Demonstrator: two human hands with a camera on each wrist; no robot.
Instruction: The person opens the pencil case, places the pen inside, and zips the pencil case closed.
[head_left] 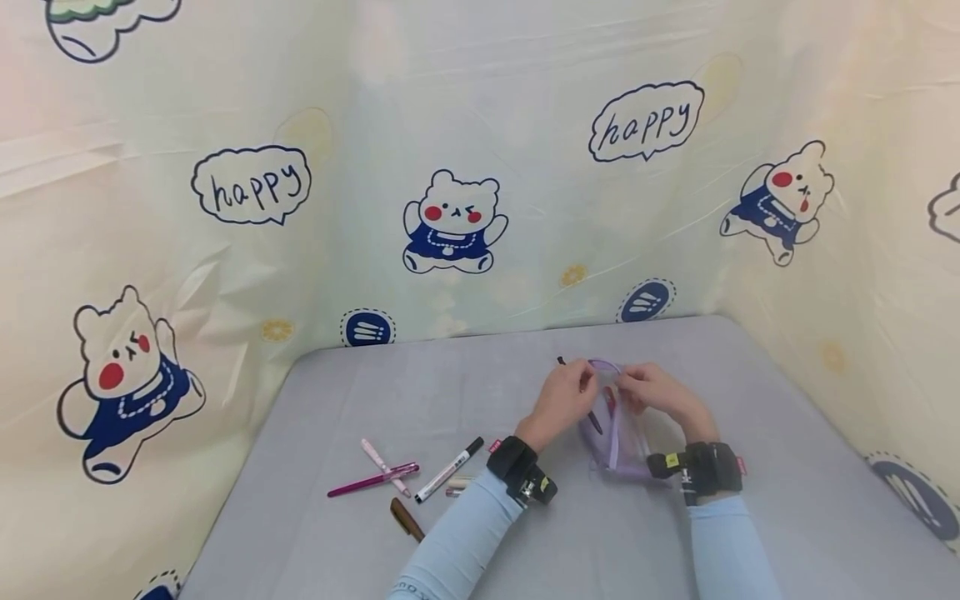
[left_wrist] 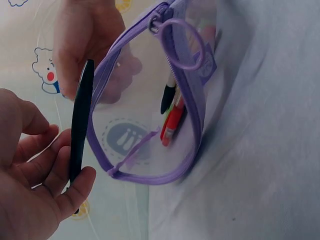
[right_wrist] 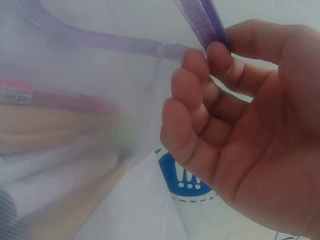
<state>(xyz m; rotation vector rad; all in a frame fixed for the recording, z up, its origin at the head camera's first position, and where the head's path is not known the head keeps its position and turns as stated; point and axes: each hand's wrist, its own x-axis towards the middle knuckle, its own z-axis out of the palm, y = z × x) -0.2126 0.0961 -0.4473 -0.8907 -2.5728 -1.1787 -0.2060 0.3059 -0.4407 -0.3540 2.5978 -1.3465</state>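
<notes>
Pouch (head_left: 615, 446), toward the surface's (head_left: 450, 375) far edge, is pinched by the right hand (head_left: 667, 400); dark pen (left_wrist: 82, 125) is gripped, seemingly lightly, by the left hand (head_left: 562, 397).

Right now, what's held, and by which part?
The left hand grips a dark pen nearer one end; the right hand pinches the mesh pouch by its purple rim.

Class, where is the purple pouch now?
Head view: the pouch is right of centre, rim pinched by the right hand, beside the dark pen in the left hand.
</notes>
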